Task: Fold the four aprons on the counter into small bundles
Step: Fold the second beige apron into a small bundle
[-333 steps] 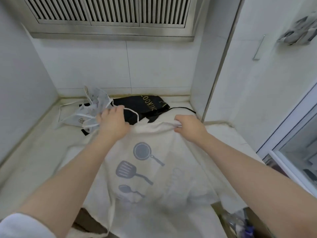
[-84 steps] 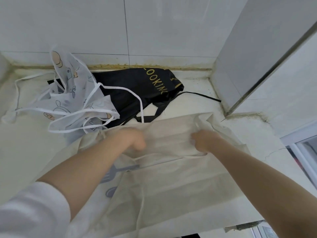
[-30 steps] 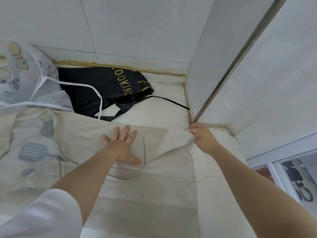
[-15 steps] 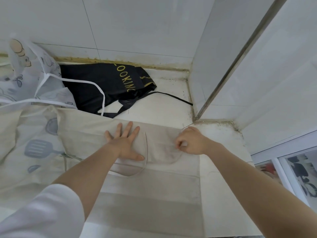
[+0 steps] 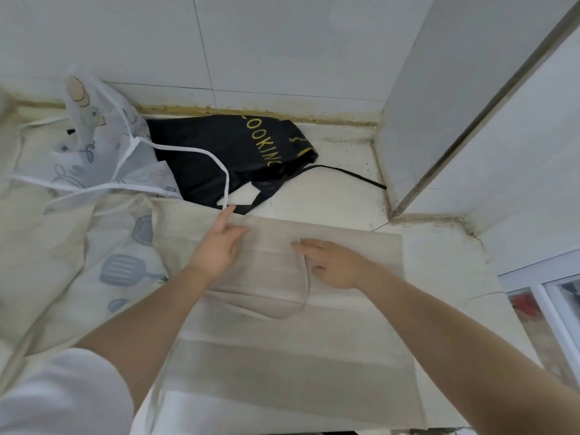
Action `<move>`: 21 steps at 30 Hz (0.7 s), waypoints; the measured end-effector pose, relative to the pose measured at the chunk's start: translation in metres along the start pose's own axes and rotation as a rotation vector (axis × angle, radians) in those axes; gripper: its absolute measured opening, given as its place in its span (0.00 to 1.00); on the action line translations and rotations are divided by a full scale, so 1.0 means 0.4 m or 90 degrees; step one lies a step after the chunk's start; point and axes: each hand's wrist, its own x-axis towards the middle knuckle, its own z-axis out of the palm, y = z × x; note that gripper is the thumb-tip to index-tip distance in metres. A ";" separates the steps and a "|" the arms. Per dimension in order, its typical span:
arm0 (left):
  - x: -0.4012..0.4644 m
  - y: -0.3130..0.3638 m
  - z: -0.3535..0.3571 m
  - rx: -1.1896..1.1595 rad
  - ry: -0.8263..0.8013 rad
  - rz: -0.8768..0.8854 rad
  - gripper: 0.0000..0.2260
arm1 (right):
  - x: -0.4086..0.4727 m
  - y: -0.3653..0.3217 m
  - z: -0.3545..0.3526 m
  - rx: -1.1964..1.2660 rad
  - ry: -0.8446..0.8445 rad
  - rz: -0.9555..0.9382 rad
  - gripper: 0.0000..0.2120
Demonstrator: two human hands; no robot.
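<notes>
A beige apron (image 5: 314, 334) lies spread on the counter (image 5: 445, 262), its right part folded over into a flat rectangle, with grey kitchen-tool prints showing on the left part. My left hand (image 5: 219, 243) rests flat on the fold near its far edge, fingers straight. My right hand (image 5: 332, 262) presses flat on the fold beside it, fingers pointing left. A black apron (image 5: 226, 152) with gold lettering lies crumpled at the back. A white printed apron (image 5: 100, 146) with white straps is bunched at the back left.
Tiled walls close the counter at the back, and a wall corner (image 5: 408, 136) juts in at the right. A black strap (image 5: 351, 175) trails toward that corner. The counter's front edge runs along the bottom, with a glass door (image 5: 558, 309) at the lower right.
My right hand has let go of the apron's corner, which now lies folded over flat, and presses on it with open fingers. My left hand has shifted slightly toward the far edge.
</notes>
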 end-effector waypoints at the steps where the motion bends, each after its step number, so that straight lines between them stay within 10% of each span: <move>1: -0.004 -0.023 -0.016 0.064 0.012 0.007 0.19 | 0.013 -0.016 0.019 -0.030 -0.025 0.001 0.25; 8: -0.028 -0.151 -0.098 0.356 -0.096 -0.077 0.22 | 0.009 0.013 0.014 -0.012 0.046 0.163 0.20; 14: -0.027 -0.159 -0.111 0.310 -0.183 -0.035 0.22 | 0.001 -0.017 0.004 -0.150 0.085 0.457 0.22; 21: -0.015 -0.211 -0.188 0.211 0.000 -0.072 0.26 | 0.096 -0.307 0.059 -0.111 0.187 0.035 0.19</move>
